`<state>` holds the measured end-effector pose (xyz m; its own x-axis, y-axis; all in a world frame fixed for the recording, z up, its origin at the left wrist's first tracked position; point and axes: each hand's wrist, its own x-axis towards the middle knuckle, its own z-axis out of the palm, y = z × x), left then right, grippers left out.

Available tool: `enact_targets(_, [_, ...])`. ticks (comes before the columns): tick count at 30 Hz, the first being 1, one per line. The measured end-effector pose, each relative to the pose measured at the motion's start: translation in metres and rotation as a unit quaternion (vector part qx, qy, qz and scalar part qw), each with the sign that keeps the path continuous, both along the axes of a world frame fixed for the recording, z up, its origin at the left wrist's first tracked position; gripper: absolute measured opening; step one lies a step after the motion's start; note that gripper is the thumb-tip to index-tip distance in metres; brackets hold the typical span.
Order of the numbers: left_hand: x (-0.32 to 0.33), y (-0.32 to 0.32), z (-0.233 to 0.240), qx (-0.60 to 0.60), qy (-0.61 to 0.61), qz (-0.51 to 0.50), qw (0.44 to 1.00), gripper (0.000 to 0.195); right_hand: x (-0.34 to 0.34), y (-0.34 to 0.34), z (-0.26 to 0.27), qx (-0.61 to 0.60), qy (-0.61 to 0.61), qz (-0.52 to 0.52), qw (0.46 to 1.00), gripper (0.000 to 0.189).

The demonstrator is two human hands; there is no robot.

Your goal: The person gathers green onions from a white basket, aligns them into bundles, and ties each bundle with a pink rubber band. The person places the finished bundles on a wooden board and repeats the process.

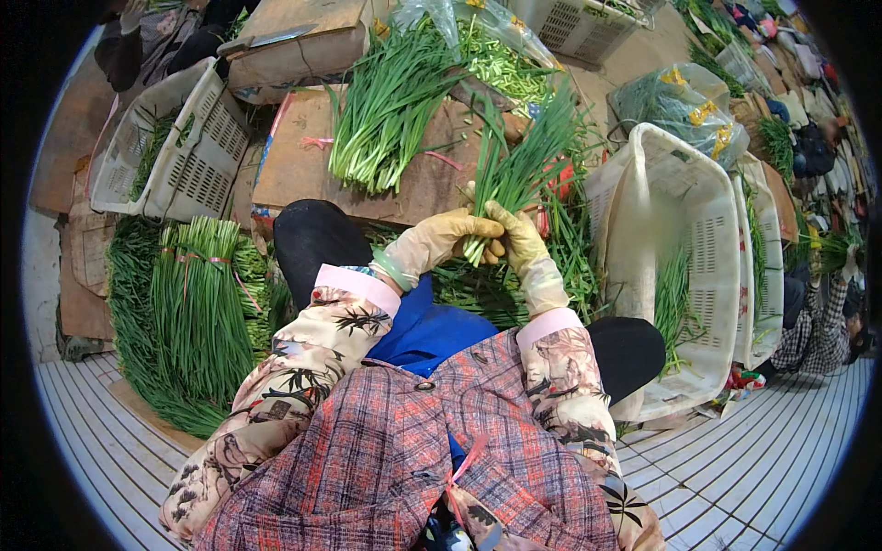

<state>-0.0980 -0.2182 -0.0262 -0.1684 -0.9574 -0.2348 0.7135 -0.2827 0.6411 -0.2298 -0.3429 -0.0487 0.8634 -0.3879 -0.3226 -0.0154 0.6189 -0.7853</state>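
Observation:
Both my hands wear yellowish rubber gloves and meet over my lap. Between them is a small bunch of garlic chives (506, 165), its leaves fanning away from me and its pale stem ends pointing towards me. My left hand (458, 231), with a green bangle at the wrist, grips the stems from the left. From the right, my right hand (517, 234) closes around the same stems, thumb on top. Just beyond, a larger loose heap of garlic chives (393, 110) lies on a worn wooden board (300, 165). Pink ties (444, 160) lie on that board.
Tied chive bundles (200, 303) are stacked at my left. White plastic crates stand to the left (196, 158) and right (706, 206). A knife (282, 36) rests on a block at the back. Loose greens (475, 286) lie below my hands. Other people (813, 330) sit at the right.

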Motion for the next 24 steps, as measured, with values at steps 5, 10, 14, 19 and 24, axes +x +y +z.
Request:
enact_targets(5, [0.002,-0.002,0.021,-0.054,0.052,-0.013,0.997,0.032,-0.007,-0.004,0.059,-0.071,-0.034,0.064,0.995,0.028])
enact_targets(10, [-0.003,0.002,0.031,-0.029,0.155,0.033,0.987,0.038,-0.004,-0.003,0.098,-0.079,0.024,0.056,0.995,0.023])
enact_targets(14, [-0.011,0.004,0.036,-0.022,0.149,0.089,0.985,0.042,0.001,0.000,0.105,-0.053,0.003,0.052,0.997,0.020])
enact_targets(19, [-0.019,0.003,0.055,-0.070,0.063,0.143,0.985,0.056,0.009,-0.004,0.089,-0.038,-0.026,0.040,0.998,0.021])
enact_targets(24, [-0.022,0.007,0.074,-0.054,0.005,0.175,0.983,0.059,0.011,0.006,0.075,0.011,-0.039,-0.059,0.997,0.030])
